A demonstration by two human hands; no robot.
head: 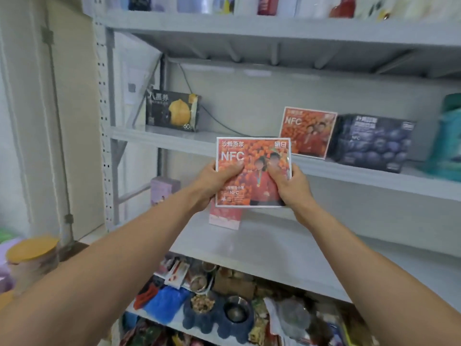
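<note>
I hold an orange box marked NFC (252, 156) up in front of a grey metal shelf (174, 139). My left hand (217, 182) grips its left edge with the thumb across the front. My right hand (289, 186) grips its right edge the same way. The box faces me, upright, at about the height of the middle shelf board. A second orange NFC box (308, 131) stands on that board behind and to the right, leaning back against the wall.
A black box with a yellow fruit (172, 111) stands at the shelf's left, a dark blueberry box (371, 142) at its right. A pink box (225, 217) and a lilac box (164, 189) stand one shelf lower. Pet bowls (219, 314) and packets crowd the bottom shelf.
</note>
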